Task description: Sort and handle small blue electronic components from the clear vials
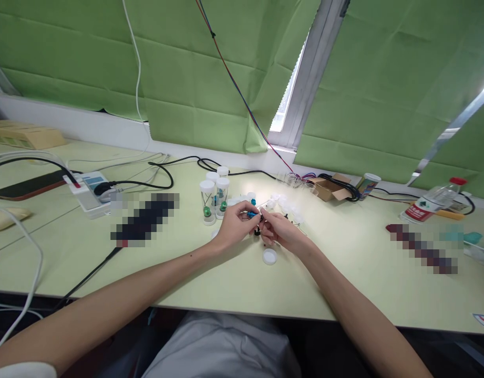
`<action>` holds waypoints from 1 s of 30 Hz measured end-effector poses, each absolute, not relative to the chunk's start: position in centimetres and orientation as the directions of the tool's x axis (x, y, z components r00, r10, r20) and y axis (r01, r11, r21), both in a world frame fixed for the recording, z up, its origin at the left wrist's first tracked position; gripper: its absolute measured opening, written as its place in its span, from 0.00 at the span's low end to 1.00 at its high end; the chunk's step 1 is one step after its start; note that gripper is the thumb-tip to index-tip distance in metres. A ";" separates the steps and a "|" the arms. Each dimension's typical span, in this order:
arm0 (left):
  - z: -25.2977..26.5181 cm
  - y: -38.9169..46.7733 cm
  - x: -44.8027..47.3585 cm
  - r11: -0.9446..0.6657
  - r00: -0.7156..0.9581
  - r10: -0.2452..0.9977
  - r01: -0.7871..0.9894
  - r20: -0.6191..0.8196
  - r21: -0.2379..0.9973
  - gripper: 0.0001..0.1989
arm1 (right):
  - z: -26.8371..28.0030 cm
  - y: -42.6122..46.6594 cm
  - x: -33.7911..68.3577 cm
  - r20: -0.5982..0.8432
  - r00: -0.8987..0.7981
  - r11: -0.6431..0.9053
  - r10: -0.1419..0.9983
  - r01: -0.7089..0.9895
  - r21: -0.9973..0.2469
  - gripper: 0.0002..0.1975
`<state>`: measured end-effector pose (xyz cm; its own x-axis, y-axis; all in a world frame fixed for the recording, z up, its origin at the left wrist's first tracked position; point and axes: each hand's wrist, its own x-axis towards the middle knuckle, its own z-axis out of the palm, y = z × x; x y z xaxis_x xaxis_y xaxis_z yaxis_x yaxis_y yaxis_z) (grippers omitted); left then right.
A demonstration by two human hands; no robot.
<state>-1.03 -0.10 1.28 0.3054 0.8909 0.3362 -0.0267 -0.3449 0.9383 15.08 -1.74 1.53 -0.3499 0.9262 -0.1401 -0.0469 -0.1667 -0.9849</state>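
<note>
On the bench (194, 281), beyond a near white lid (269, 256), the left hand (237, 224) pinches a small blue piece (251, 214) in a closed grip, the right hand (280, 229) meets its right end, grip unclear, and capped jars (222, 195) stand farther left.

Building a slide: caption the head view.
Left hand and right hand meet at a small blue piece near white-capped tubes.

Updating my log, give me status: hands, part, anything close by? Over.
Left hand pinching blue part. Right hand at its end, exact grip unclear. White lid on near side, capped tubes beside left hand.
</note>
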 end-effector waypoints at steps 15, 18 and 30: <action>1.5 0.2 -1.1 -0.351 0.288 0.894 -0.026 0.343 0.936 0.08 | 1.5 -1.7 15.1 -0.064 -0.351 -0.096 0.934 -0.077 -0.992 0.24; 1.4 0.1 -1.1 -0.355 0.308 0.884 -0.041 0.350 0.934 0.08 | 1.6 -1.7 15.0 -0.112 -0.328 -0.133 0.938 -0.041 -0.990 0.28; 1.3 0.2 -1.0 -0.332 0.314 0.889 -0.059 0.333 0.941 0.06 | 1.2 -1.5 14.9 -0.047 -0.318 -0.078 0.947 -0.086 -0.993 0.24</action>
<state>-1.03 0.15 1.27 0.3137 0.8892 0.3332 -0.0594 -0.3318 0.9415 14.93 -1.47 1.19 -0.3176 0.9471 -0.0467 -0.0856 -0.0776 -0.9933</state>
